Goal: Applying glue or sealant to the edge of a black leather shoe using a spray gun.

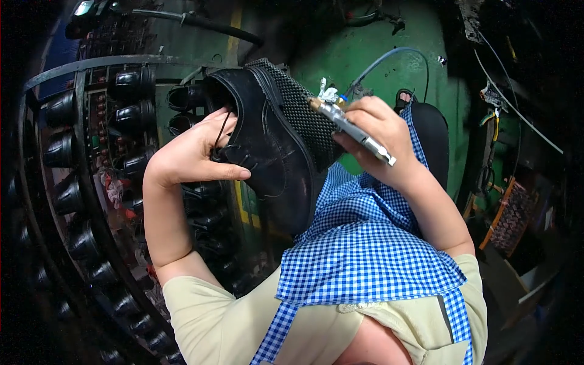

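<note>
Blue checked apron (365, 255) fills the bottom of the view, right under the arms. Left hand (194, 155) has its grip closed on a black shoe (267, 146), tilted sole-up over the lap. Right hand (380, 137) is wrapped tight around a metal spray gun (353, 129), nozzle just beside the shoe's textured sole. Rack of black shoes (131, 115) sits off to the left.

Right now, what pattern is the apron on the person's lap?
The apron is blue-and-white checked, shown in the head view, below the black shoe.
</note>
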Tool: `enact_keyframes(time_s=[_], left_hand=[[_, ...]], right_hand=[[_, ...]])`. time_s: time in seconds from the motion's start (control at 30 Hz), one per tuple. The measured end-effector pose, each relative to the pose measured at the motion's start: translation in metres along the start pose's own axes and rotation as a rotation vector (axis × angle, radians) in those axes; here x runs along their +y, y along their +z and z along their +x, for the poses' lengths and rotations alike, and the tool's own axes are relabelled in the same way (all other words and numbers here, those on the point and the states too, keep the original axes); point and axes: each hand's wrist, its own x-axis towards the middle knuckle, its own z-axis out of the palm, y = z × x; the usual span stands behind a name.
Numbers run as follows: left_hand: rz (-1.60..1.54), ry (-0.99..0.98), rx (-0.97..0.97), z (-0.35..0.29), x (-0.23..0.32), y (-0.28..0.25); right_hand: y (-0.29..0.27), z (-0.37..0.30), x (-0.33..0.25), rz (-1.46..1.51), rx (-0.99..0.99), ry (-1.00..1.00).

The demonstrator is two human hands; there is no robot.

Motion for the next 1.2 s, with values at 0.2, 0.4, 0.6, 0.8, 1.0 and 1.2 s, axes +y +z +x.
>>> enact_keyframes(time_s=[0.2,0.4,0.6,0.8,1.0,1.2], left_hand=[[0.081,0.077,0.094,-0.007,-0.001,0.007],[0.075,0.332,0.190,-0.007,0.007,0.000],[-0.284,0.202,0.247,0.007,0.008,0.019],[-0.313,0.185,0.167,0.008,0.002,0.012],[-0.197,0.169,0.133,0.011,0.010,0.007],[-0.188,0.149,0.128,0.010,0.008,0.007]], right_hand=[[-0.007,0.012,-0.007,-0.025,-0.073,-0.049],[-0.012,0.016,-0.011,-0.070,0.023,-0.010],[-0.027,0.015,-0.005,0.008,0.009,0.008],[-0.017,0.023,-0.003,0.091,-0.027,0.000],[-0.009,0.031,0.000,0.086,-0.045,-0.015],[-0.006,0.032,0.001,0.054,-0.047,-0.025]])
